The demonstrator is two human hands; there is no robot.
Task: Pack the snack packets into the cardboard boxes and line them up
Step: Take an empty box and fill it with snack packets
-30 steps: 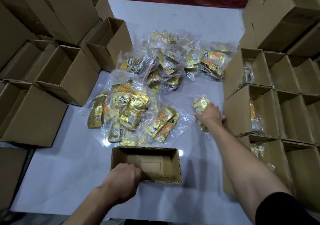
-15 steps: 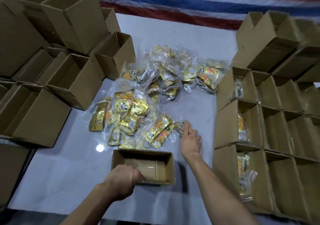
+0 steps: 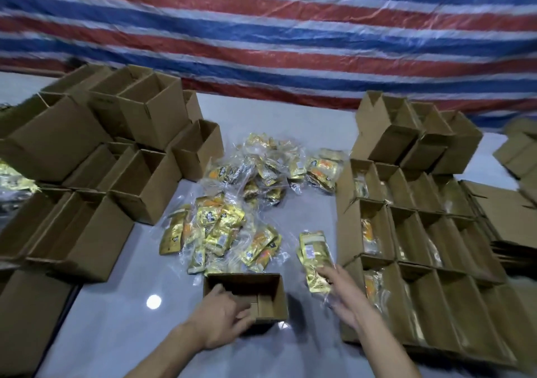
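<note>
Head view: the left hand (image 3: 222, 318) curls its fingers over the near wall of a small open brown cardboard box (image 3: 268, 302). Just right of it, the right hand (image 3: 345, 297) grips a clear-wrapped bundle of gold snack packets (image 3: 313, 257), near the filled rows of cardboard boxes (image 3: 421, 241) at right.

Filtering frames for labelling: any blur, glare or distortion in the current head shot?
Head view: motion blur smears the far-right boxes and the left edge; the packet bundle in the right hand and the open box in the left hand are readable. Head view: a glare spot on the table. Head view: wide-angle bows the striped tarp.
</note>
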